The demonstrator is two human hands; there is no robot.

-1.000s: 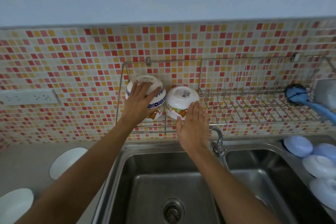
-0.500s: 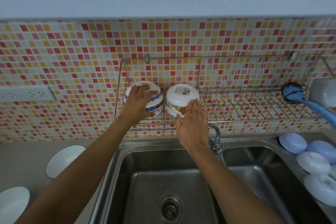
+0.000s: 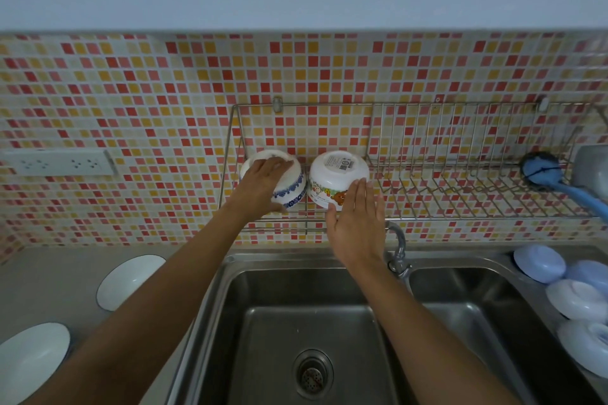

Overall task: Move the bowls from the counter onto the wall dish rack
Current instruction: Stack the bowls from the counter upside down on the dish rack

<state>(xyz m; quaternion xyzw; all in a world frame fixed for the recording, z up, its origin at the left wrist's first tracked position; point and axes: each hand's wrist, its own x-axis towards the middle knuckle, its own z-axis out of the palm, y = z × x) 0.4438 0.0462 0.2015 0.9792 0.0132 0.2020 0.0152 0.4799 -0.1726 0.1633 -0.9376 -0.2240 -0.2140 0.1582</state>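
Two bowls lie upside down at the left end of the wire wall dish rack [image 3: 427, 174]. My left hand [image 3: 263, 186] grips the blue-patterned bowl [image 3: 292, 189], fingers spread over its base and side. To its right sits the white cartoon bowl [image 3: 335, 174] with a label on its base. My right hand [image 3: 357, 223] is flat with fingers together, fingertips at that bowl's lower right side, holding nothing. Two white bowls [image 3: 130, 281] [image 3: 31, 362] stand on the counter at the left. Several pale blue and white bowls [image 3: 572, 299] lie upside down on the counter at the right.
A double steel sink [image 3: 312, 339] lies below the rack, with a tap [image 3: 396, 250] between the basins. A blue brush [image 3: 546, 174] and a grey holder [image 3: 592, 171] sit at the rack's right end. A socket strip [image 3: 59, 163] is on the tiled wall at left.
My left hand has shifted down the blue-patterned bowl, settling it lower on the rack. My right hand has hardly moved beside the cartoon bowl.
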